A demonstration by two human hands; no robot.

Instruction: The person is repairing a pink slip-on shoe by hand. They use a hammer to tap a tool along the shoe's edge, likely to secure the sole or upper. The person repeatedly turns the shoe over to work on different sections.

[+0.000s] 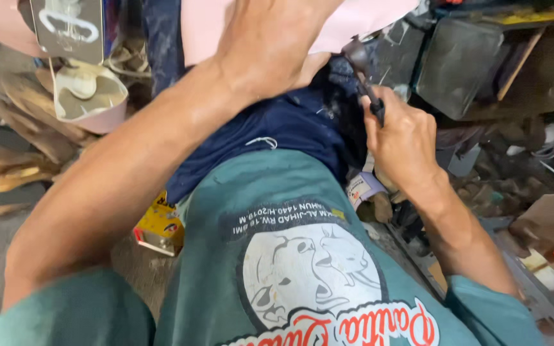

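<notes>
My left hand (270, 45) presses down on a pale pink sheet-like piece (360, 16) that lies over my lap, gripping it at its lower edge. My right hand (402, 138) is closed around the black handle of a small dark metal tool (360, 64), whose head touches the pink piece's edge. Below both hands are my dark blue trousers (283, 128) and teal printed shirt (302, 269).
A pink shoe upper with a cream insole (88, 93) lies at the left among wooden shoe forms (27, 128). A yellow tin (158, 227) sits by my left side. Dark metal boxes (456, 64) and scattered scraps crowd the right.
</notes>
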